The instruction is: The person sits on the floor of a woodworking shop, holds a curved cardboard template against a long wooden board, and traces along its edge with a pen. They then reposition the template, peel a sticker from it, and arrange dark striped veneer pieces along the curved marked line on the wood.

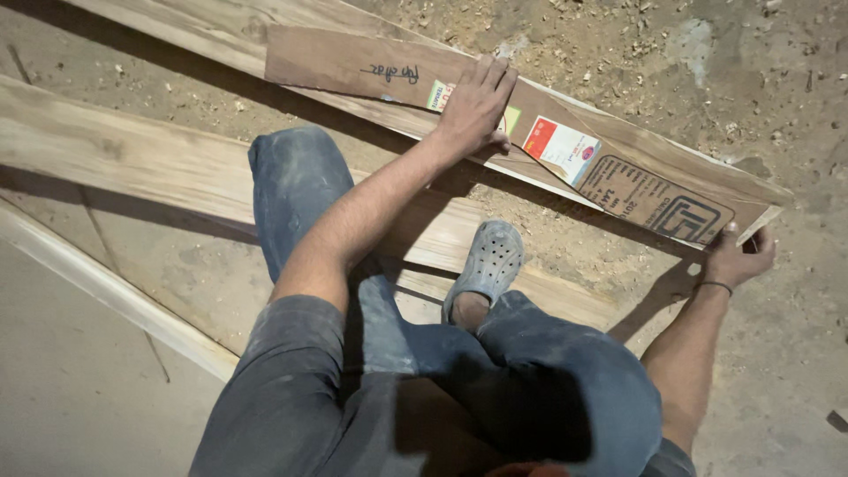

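Kneeling in the sawdust, the person presses the left hand [474, 106], fingers together and flat, on a cardboard strip [495, 132] lying along a wooden plank [159, 26], while the right hand [740, 258] pinches its far end, seemingly aligning it, steady pressure needed.

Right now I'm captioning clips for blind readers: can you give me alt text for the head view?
A left hand presses a long strip of brown cardboard flat onto a wooden plank, while the right hand grips the plank's end. The person crouches, one foot in a grey perforated clog on a second plank, over a sawdust-strewn floor.
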